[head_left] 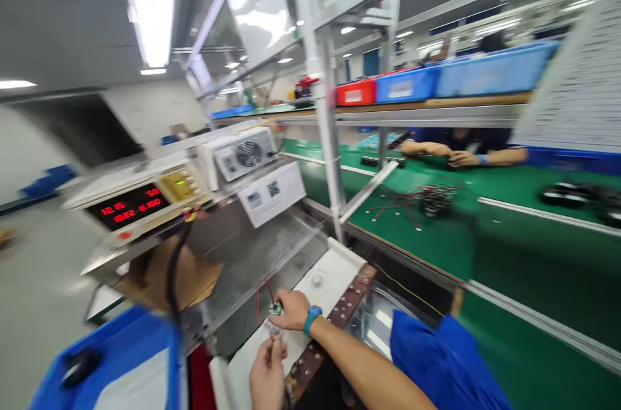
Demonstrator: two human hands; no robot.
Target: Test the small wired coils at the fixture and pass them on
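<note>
My right hand (292, 310), with a blue watch on its wrist, grips a small green circuit board (275, 308) between thumb and fingers. A thin red wire (258, 300) loops up from the board. Just below it, my left hand (269, 361) is closed in a pinch; what sits between its fingertips is too blurred to name. Both hands are over a white fixture panel (303, 290) edged by a brown strip with metal studs (350, 299).
A power meter with red digits (130, 206) and a white fan-fronted unit (248, 154) stand at left. A blue tray (167, 358) holds a black round part (81, 366). Bundled wired parts (436, 200) lie on the green bench, where a co-worker's hands (451, 154) are busy.
</note>
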